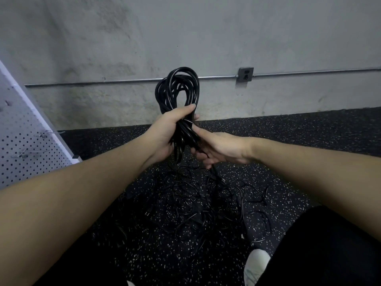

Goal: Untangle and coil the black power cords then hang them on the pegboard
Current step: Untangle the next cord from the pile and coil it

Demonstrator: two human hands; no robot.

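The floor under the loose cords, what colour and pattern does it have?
The floor is black with small white speckles, seen in the head view.

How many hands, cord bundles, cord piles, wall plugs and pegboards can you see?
Hands: 2, the left hand and right hand, both holding the cord bundle
Coiled cord bundle: 1
Tangled cord pile on the floor: 1
Wall outlet: 1
Pegboard: 1
Total: 6
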